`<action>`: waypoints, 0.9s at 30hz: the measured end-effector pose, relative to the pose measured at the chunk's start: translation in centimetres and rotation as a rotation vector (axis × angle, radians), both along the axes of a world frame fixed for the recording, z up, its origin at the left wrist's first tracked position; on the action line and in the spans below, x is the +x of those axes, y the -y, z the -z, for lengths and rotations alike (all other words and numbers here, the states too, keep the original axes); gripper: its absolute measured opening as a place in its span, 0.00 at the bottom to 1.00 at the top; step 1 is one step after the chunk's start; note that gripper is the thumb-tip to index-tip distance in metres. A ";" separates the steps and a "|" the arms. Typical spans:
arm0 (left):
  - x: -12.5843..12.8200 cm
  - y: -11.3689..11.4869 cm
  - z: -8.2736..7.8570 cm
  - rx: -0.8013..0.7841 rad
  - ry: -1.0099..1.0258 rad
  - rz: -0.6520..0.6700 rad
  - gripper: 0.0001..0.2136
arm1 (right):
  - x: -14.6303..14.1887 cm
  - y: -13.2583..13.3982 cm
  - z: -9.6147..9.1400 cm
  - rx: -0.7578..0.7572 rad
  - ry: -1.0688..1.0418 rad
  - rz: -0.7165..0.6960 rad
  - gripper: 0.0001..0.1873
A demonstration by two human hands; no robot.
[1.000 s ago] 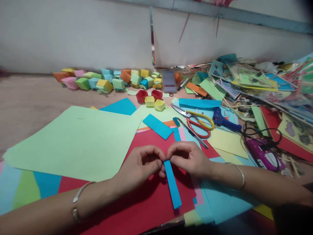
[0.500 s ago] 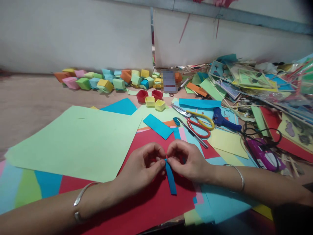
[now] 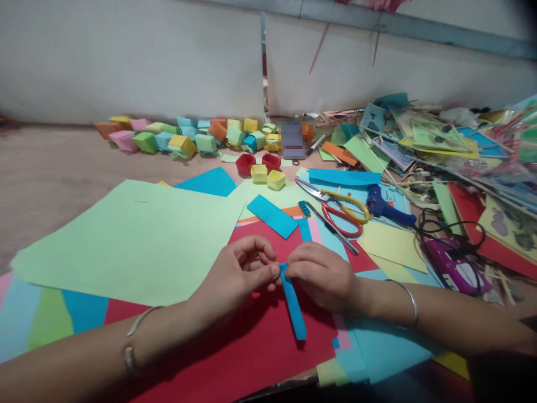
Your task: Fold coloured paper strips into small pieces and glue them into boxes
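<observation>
Between my two hands a narrow blue paper strip (image 3: 294, 308) hangs down, its upper end pinched. My left hand (image 3: 251, 263) grips the left side of that top end between thumb and fingers. From the other side my right hand (image 3: 323, 274) presses its fingers on the same end, and its fingertips partly hide the paper. Beneath both hands lies a sheet of red paper (image 3: 251, 352). Just beyond them rests a wider blue paper rectangle (image 3: 272, 216). A small blue fringed paper piece (image 3: 304, 209) lies to its right.
Scissors (image 3: 335, 204), a craft knife (image 3: 339, 229) and a blue glue gun (image 3: 388, 207) lie at right. Large green paper (image 3: 134, 246) covers the left. Small red and yellow paper cups (image 3: 260, 173) and a row of folded paper boxes (image 3: 180, 145) stand behind.
My right hand has turned over more, its fingers now lying across the strip's top. The strip has swung slightly, and its upper end shows more. My left hand has shifted a little left.
</observation>
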State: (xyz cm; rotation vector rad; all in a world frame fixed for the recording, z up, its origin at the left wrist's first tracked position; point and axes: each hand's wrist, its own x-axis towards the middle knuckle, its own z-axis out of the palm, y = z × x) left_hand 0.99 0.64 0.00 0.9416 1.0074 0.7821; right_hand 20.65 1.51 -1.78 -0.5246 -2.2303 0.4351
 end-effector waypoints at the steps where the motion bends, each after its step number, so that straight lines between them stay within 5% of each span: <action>1: 0.0 0.0 0.0 -0.004 -0.004 -0.005 0.15 | 0.0 0.0 0.0 -0.001 0.001 0.010 0.08; 6: 0.2 -0.2 -0.1 -0.012 -0.008 -0.029 0.15 | 0.1 0.2 -0.1 -0.115 -0.053 0.061 0.07; 17: 0.8 0.2 -0.5 0.068 -0.114 -0.089 0.11 | -0.6 0.9 0.4 -0.722 -0.201 0.194 0.04; 27: 1.1 0.1 -0.9 0.115 -0.194 -0.055 0.07 | -0.6 0.7 0.0 -0.928 -0.266 0.150 0.07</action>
